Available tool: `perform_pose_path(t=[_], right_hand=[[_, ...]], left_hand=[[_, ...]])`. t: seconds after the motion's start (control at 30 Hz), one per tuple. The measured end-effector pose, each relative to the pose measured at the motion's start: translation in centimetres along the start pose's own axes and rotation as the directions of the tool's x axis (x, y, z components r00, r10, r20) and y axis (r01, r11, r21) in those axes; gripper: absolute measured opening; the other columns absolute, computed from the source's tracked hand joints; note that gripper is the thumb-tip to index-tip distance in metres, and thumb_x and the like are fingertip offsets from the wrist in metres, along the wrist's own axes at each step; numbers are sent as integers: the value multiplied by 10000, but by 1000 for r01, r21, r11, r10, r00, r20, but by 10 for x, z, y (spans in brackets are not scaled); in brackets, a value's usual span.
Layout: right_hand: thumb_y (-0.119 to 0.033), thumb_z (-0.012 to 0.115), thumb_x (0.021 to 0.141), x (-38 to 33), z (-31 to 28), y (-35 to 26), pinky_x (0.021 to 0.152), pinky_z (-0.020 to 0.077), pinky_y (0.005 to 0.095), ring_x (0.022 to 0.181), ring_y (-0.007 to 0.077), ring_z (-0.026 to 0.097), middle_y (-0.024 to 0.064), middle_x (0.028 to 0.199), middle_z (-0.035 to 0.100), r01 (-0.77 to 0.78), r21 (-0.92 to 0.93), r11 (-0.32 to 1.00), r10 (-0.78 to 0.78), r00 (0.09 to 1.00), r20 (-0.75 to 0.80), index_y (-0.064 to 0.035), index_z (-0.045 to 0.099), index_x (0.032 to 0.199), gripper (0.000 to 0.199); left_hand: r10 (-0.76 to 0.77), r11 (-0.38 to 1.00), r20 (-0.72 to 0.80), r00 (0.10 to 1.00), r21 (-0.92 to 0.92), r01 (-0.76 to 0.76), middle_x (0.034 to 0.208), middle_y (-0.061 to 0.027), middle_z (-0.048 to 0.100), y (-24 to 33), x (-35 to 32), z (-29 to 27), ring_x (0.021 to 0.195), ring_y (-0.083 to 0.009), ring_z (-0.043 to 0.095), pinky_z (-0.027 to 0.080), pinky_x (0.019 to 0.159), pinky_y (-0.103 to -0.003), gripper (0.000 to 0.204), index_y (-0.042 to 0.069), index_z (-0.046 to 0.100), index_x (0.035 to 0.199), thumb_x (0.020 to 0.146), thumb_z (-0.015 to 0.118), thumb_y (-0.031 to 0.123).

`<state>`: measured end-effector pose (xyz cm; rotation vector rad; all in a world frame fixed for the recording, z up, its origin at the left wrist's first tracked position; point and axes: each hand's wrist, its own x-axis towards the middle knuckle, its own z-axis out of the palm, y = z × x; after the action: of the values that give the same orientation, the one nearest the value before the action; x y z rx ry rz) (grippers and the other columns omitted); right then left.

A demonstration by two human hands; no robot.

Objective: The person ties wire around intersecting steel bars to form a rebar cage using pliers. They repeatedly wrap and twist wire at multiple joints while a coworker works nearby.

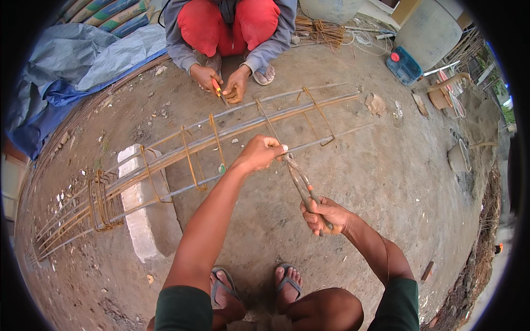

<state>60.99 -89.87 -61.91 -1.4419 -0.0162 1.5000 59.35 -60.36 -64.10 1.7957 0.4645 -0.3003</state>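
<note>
A long rebar cage [165, 158] of straight bars and square stirrups runs from lower left to upper right. My left hand [261, 153] is closed on the near corner of a stirrup [269, 120], where it meets the near bar [320, 142]. Any tie wire under its fingertips is too small to make out. In my right hand [327, 216] are long-handled pincers [301, 179], gripped by the handles. Their jaws are at that same joint, just beside my left thumb. Across the cage, another person's hands [226, 85] hold an orange-handled tool [217, 87] near the far bar.
A pale concrete block [136, 212] supports the cage's left part, near several bunched stirrups [99, 201]. A grey-blue tarpaulin [83, 60] and stacked sacks [113, 16] lie at far left. At far right stand a blue jerrycan [403, 66], a large drum [429, 36] and a bucket [458, 156].
</note>
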Motion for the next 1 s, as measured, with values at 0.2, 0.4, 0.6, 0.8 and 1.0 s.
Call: perform_pose_path(t=[0.2, 0.4, 0.6, 0.8, 1.0], right_hand=[[-231, 793, 862, -17, 39, -18, 653, 577, 384, 733, 268, 696, 120, 839, 651, 47, -751, 658, -408, 861, -304, 34, 560, 1229, 509], [-158, 677, 869, -4, 25, 5, 782, 576, 489, 1002, 385, 679, 234, 1156, 647, -300, -953, 40, -787, 578, -215, 61, 569, 1292, 488], [-171, 672, 925, 21, 1, 3, 799, 596, 521, 923, 416, 736, 240, 997, 724, -313, -936, 160, -679, 654, -335, 29, 620, 1139, 297], [-271, 690, 974, 16, -12, -16, 813, 590, 528, 934, 442, 737, 284, 960, 742, -222, -954, 200, -621, 725, -299, 16, 669, 1098, 313], [-336, 713, 978, 47, -5, 21, 771, 576, 515, 900, 440, 735, 294, 921, 732, -101, -927, 361, -554, 777, -300, 64, 688, 1001, 401]], left_hand=[[456, 888, -468, 757, 293, -353, 1138, -149, 735, -27, -32, 10, 911, -264, 702, 546, 784, -408, 377, 58, 700, 1248, 949, 747, 283], [677, 699, -616, 403, 709, -92, 1246, -165, 680, -57, -108, -8, 1013, -426, 660, 487, 983, -518, 498, 99, 626, 1403, 961, 739, 298], [443, 627, -359, 822, 779, 2, 1096, -97, 734, -95, -124, -28, 982, -328, 708, 551, 914, -470, 494, 125, 586, 1442, 1017, 654, 366], [324, 559, -333, 885, 823, 104, 1171, -122, 748, -92, -146, -60, 1025, -353, 726, 586, 858, -474, 467, 174, 608, 1431, 1018, 643, 388], [328, 417, -281, 902, 900, 129, 1141, -108, 745, -122, -163, -83, 1013, -358, 726, 588, 875, -473, 534, 145, 520, 1495, 1024, 630, 370]])
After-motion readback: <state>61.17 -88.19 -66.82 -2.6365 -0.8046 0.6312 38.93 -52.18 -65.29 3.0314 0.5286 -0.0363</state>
